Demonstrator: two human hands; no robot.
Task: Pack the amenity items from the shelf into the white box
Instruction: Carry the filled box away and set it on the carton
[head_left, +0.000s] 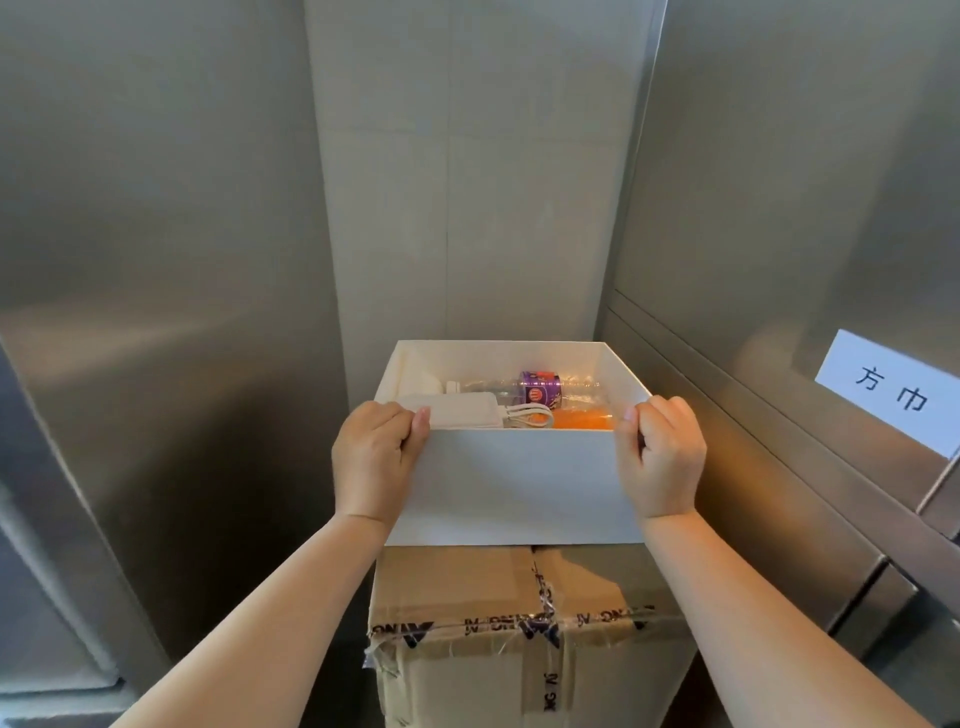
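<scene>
White open card box (514, 483): held in front of the body, right over the carton. It cannot be told if it is set down on the carton or lifted just off it. Its walls are thin, smooth and flat, with sharp corners.
Left hand (371, 457): curled round the near left corner, with the thumb hooked over the rim.
Right hand (662, 457): curled round the near right corner in the same way. Two corners are likely gripped so the thin walls are not bent and nothing is tipped out.
Clear plastic bottle with a purple label (540, 387): laid on its side at the back of the box, likely so it fits under the rim. It looks hard, round and shiny.
White cloth pouch with a cord (457, 410): soft and flat, laid at the near left.
Orange see-through pack (582, 418): shiny and thin, tucked in at the near right, just beside the cord.
Brown cardboard carton (467, 649): rough, shut with printed tape. Its flat top is likely used as a stand.
Grey steel walls (156, 260): smooth and a bit shiny, seen on both sides.
White paper sign (891, 392): stuck on the steel at the right, marked with dark letters.
Shelf: not seen.
</scene>
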